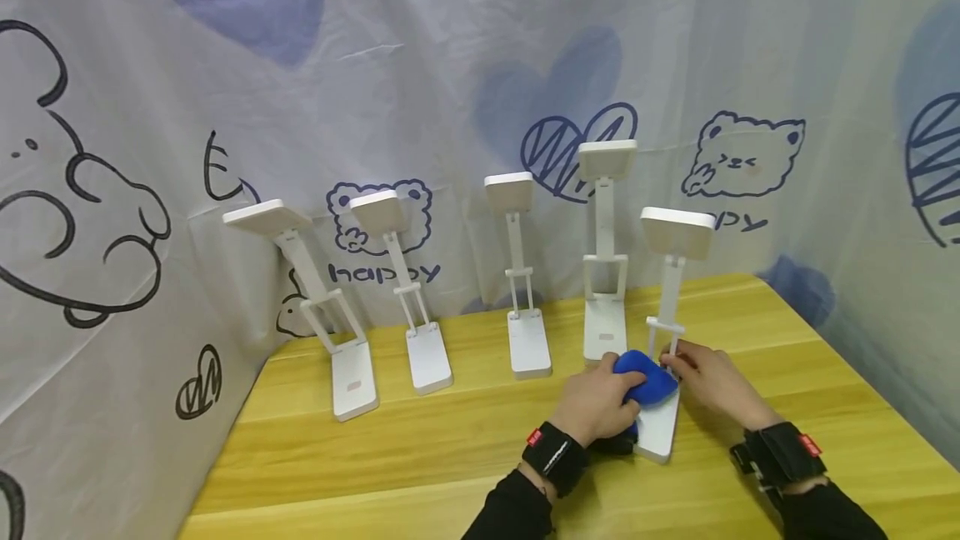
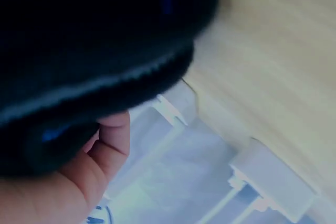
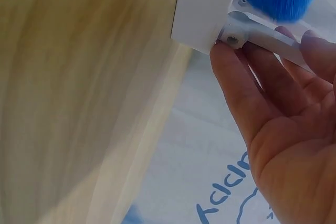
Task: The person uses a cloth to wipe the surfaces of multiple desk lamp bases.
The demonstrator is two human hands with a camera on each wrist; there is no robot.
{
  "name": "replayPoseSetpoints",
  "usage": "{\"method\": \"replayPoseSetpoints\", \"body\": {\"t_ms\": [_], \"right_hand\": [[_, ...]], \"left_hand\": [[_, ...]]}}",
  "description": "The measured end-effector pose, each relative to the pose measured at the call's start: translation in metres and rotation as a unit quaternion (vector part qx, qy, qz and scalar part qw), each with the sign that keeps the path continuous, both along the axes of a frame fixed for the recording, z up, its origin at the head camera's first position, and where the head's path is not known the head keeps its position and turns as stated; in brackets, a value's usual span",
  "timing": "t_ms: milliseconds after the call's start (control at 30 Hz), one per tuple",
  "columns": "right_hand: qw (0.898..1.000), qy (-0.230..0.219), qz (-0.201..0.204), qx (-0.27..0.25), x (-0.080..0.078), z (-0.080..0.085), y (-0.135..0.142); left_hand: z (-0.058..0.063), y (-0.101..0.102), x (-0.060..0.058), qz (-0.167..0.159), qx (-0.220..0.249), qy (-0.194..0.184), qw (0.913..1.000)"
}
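Observation:
My left hand (image 1: 596,401) grips a fuzzy blue cloth (image 1: 647,377) over the base of the rightmost white desk lamp (image 1: 658,432). In the left wrist view, the cloth (image 2: 94,40) looks dark and hides most of that hand; curled fingers (image 2: 113,145) show below it. My right hand (image 1: 712,382) is at the lamp's lower struts from the right side. The right wrist view has its thumb and fingers around one strut (image 3: 275,43), a fingertip right at the hinge by the base (image 3: 205,9). The lamp stands upright, its flat head (image 1: 677,232) tilted.
Along the table's back edge stand several similar white lamps, among them one just behind (image 1: 604,327), one mid-table (image 1: 528,344) and one at far left (image 1: 352,382). A printed curtain (image 1: 450,107) hangs behind the yellow wood-grain table (image 1: 420,457).

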State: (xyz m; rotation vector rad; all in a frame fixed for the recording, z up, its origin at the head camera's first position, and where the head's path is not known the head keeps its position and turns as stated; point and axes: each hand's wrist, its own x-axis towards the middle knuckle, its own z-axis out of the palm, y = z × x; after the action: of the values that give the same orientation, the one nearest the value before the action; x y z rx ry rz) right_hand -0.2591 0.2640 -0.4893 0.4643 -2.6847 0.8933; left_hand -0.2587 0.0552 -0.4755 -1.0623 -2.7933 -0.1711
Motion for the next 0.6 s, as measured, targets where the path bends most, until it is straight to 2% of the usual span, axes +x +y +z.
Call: {"method": "replayPoseSetpoints", "body": {"t_ms": [167,333,433,600], "right_hand": [[1.0,-0.005,0.002,-0.006,0.001,-0.001,0.001],[1.0,-0.005,0.003,-0.009,0.002,-0.002,0.001],[1.0,-0.002,0.004,-0.007,0.001,-0.001,0.0],[1.0,-0.005,0.007,-0.009,0.001,0.001,0.001]], "left_hand": [[-0.002,0.014,0.004,0.014,-0.032,0.027,0.999],[-0.004,0.017,0.006,-0.001,-0.062,0.046,0.997],[-0.003,0.016,0.008,-0.021,-0.071,0.041,0.9964],[0.001,0.009,0.009,-0.057,-0.058,0.008,0.9966]]}}
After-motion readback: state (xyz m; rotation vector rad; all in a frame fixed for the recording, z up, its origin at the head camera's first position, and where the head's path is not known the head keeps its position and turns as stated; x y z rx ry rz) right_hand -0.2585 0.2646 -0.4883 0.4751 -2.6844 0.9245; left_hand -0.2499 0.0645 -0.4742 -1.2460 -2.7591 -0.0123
